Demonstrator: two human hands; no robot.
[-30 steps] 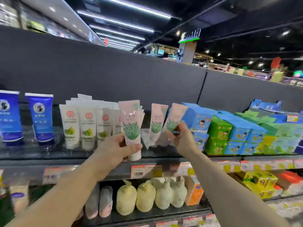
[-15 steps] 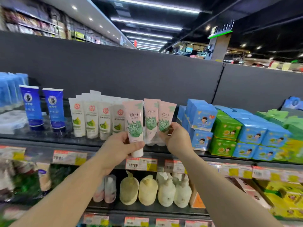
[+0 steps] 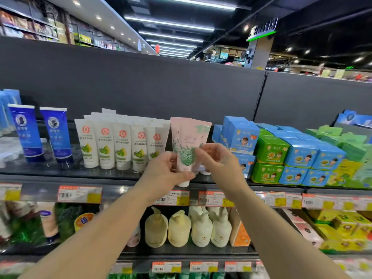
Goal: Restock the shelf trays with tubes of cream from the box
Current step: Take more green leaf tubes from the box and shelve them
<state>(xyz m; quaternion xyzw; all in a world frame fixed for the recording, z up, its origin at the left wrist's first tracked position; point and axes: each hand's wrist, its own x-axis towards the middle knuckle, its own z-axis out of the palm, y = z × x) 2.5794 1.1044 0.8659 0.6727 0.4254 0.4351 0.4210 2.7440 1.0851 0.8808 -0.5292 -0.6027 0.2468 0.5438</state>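
Observation:
A pink tube of cream (image 3: 188, 146) with a green leaf print and a white cap stands upright over the front edge of the top shelf. My left hand (image 3: 166, 174) grips its lower part. My right hand (image 3: 218, 161) touches its right side with the fingertips; whether it also holds a tube behind, I cannot tell. More pink tubes (image 3: 175, 129) stand right behind it, partly hidden. The box and the tray under the tubes are not visible.
White tubes with lime prints (image 3: 120, 146) stand in a row to the left, and blue tubes (image 3: 55, 135) beyond them. Blue and green cartons (image 3: 271, 152) are stacked to the right. Cream pump bottles (image 3: 189, 228) fill the shelf below, behind a rail of price labels (image 3: 173, 198).
My left hand has carried the pink tube rightward in front of the other pink tubes. My right hand has shifted from those tubes to the held tube's side. The view has moved closer.

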